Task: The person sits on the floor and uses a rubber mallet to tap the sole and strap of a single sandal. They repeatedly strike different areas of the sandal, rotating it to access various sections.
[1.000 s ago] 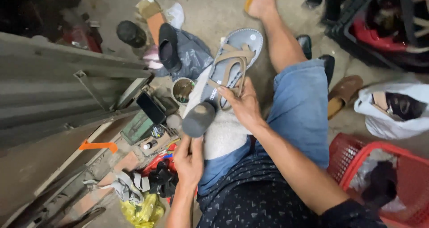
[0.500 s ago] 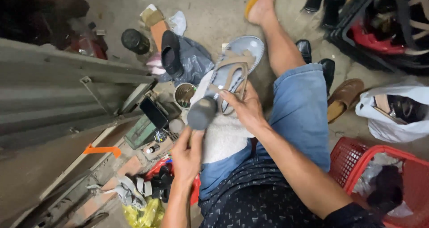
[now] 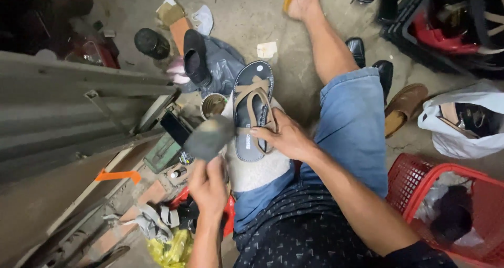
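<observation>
A red basket [image 3: 420,181] lower right — white bag [image 3: 451,137], brown shoe [image 3: 404,105], dark can [image 3: 151,42] about.

This looks like a small shoe repair spot set up on a bare concrete floor [image 3: 252,16]. Shoes lie all around: a black shoe [image 3: 195,58], a brown slipper [image 3: 403,106], and more in a red basket [image 3: 451,210] and a white bag [image 3: 462,122]. Small tins and bottles [image 3: 178,165] sit near a metal sheet [image 3: 63,105].
</observation>
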